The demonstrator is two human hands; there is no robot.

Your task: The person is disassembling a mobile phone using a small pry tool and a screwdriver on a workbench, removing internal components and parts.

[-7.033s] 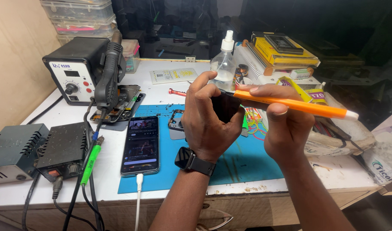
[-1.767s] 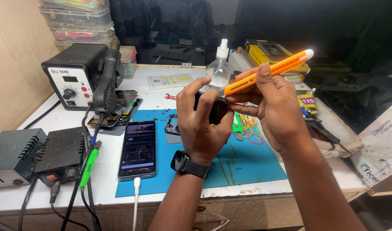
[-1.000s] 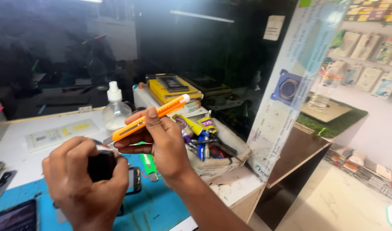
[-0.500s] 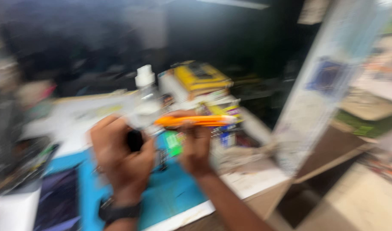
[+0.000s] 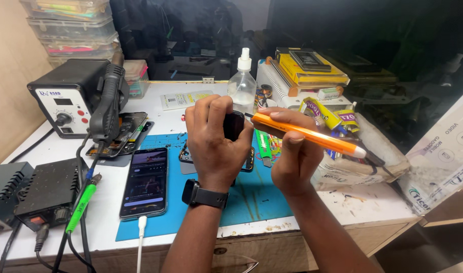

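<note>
gripping small glossy black gadget (image 5: 234, 125) in left hand (image 5: 214, 141) fingers, right hand (image 5: 292, 156) fingers pinching slim orange tool (image 5: 307, 135)

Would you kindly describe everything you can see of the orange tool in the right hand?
The orange tool is a long, slim, pen-shaped piece that looks like plastic, orange along its body with a white end on the right. It lies nearly level, sloping down to the right, above the blue mat. The right hand pinches it between thumb and fingers; its left tip reaches the small dark object gripped in the left hand. The tip itself is too small to make out.
</note>
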